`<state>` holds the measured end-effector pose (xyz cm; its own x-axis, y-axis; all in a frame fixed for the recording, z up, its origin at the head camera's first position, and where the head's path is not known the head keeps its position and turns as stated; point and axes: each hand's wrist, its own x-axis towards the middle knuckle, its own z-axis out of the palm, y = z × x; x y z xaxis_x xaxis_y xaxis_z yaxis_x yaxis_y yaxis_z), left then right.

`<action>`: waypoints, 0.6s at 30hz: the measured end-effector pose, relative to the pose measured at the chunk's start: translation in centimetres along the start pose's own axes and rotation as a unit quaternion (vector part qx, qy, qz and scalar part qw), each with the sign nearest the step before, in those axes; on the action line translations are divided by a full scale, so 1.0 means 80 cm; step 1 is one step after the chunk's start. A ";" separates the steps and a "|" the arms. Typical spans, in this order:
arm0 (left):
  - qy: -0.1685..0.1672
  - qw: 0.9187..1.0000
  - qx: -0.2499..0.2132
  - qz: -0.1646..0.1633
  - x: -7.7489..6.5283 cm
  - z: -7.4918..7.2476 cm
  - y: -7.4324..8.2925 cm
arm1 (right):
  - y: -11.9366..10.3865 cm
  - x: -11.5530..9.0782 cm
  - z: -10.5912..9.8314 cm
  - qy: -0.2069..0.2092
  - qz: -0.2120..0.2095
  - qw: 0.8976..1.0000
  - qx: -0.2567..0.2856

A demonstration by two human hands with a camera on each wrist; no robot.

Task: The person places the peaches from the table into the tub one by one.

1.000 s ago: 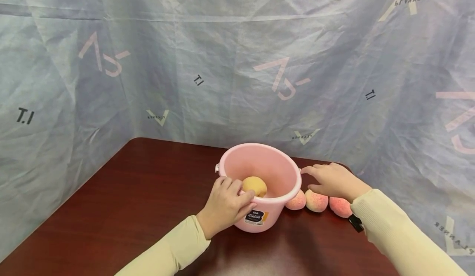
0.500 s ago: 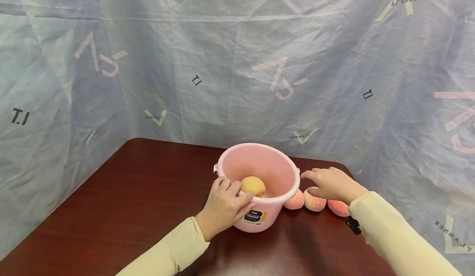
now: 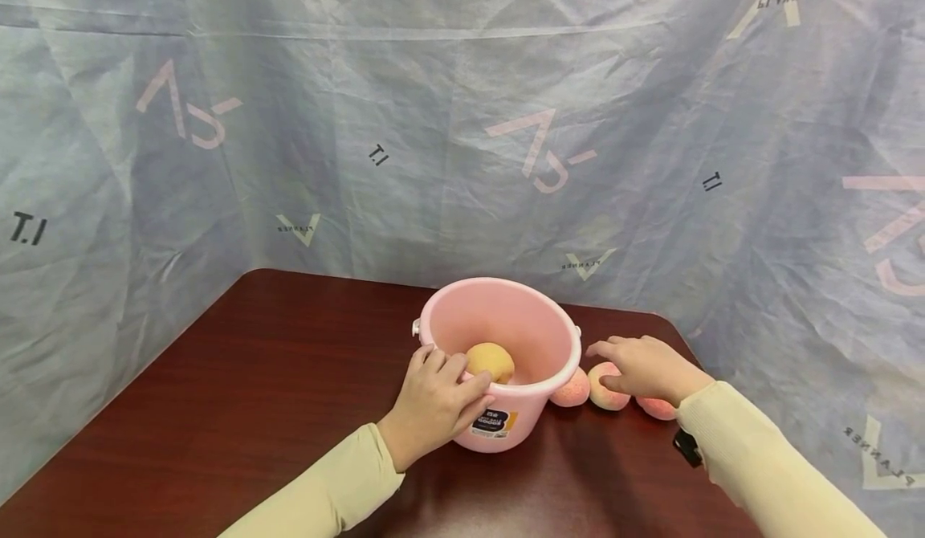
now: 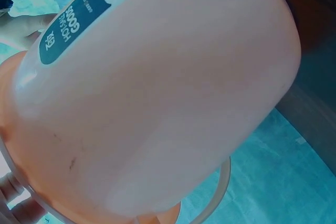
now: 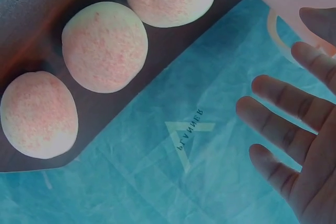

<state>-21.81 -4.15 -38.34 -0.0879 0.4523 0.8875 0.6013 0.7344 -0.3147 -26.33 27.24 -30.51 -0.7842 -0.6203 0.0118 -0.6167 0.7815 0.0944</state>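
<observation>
My left hand [image 3: 429, 397] grips the near left rim of a pink plastic bucket [image 3: 499, 434], fingers over the edge and thumb on the outer wall. The bucket stands upright, and a yellow round fruit [image 3: 491, 360] lies inside it. In the left wrist view the bucket's wall [image 4: 173, 87] fills most of the frame. Over the table, right of the bucket, my right hand [image 3: 654, 368] hovers with nothing in it, fingers extended. Beneath and beside that hand lie three pink-and-cream peaches [image 3: 607, 387], partly hidden by it and the bucket; the right wrist view shows the middle peach [image 5: 105, 47] apart from my fingers.
The dark red wooden table [image 3: 289, 361] stretches left of the bucket, its back corners rounded. A grey-blue patterned cloth [image 3: 448, 120] hangs behind and on both sides. A light curved handle [image 4: 220, 187] shows beside the bucket in the left wrist view.
My right hand has drawn slightly down and away from the bucket's right rim. The left hand keeps its hold on the rim. The whole head view has shifted a little.
</observation>
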 end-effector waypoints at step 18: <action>0.000 1.000 0.007 0.002 -0.001 0.001 -0.001 | -0.003 0.006 0.045 0.043 -0.014 0.999 0.017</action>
<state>-21.94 -4.19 -38.44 -0.0857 0.4556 0.8861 0.5907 0.7394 -0.3230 -26.77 26.99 -34.07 -0.7592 -0.6439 0.0950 -0.6411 0.7650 0.0617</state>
